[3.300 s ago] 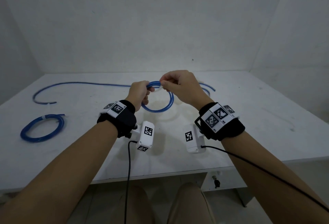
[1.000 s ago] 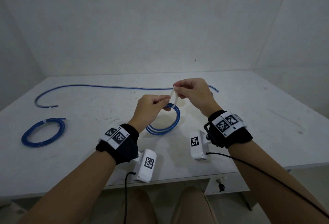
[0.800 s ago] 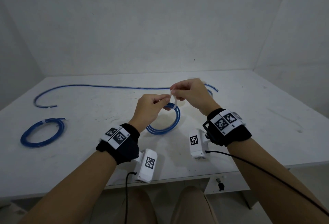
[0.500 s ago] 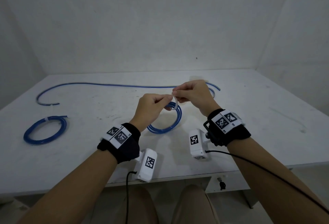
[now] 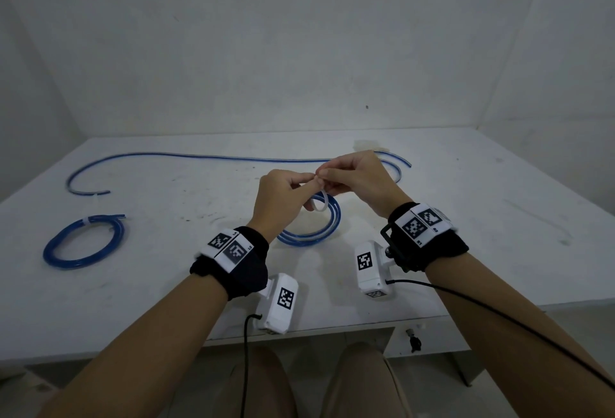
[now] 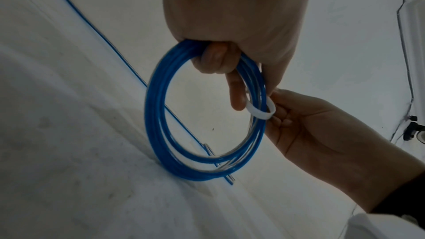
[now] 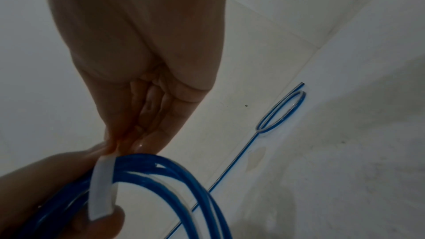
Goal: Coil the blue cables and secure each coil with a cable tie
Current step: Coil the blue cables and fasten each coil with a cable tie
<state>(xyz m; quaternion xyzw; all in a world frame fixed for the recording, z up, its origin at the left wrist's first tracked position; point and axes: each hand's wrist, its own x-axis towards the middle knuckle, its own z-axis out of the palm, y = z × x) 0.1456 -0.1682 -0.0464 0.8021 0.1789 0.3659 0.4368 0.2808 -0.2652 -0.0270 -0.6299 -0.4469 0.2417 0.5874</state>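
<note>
Bare forearms, black wrist bands [image 5: 233, 271] on both with white tags [image 5: 228, 246] printed in black square codes. White camera boxes [image 5: 281, 304] hang underneath (black cables [image 5: 245, 351] trailing off). Tan trousers [image 5: 266, 384].

bare white-walled booth, worktable [image 5: 466, 218]

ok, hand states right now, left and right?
Left hand: closed, gripping the blue coil.
Right hand: closed, pinching the white cable tie looped round it.

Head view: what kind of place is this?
Probably a bare data-collection booth, not a home or a workshop: a plain white table boxed in by blank white walls, only blue cables on it, and tagged cameras strapped to both wrists.
</note>
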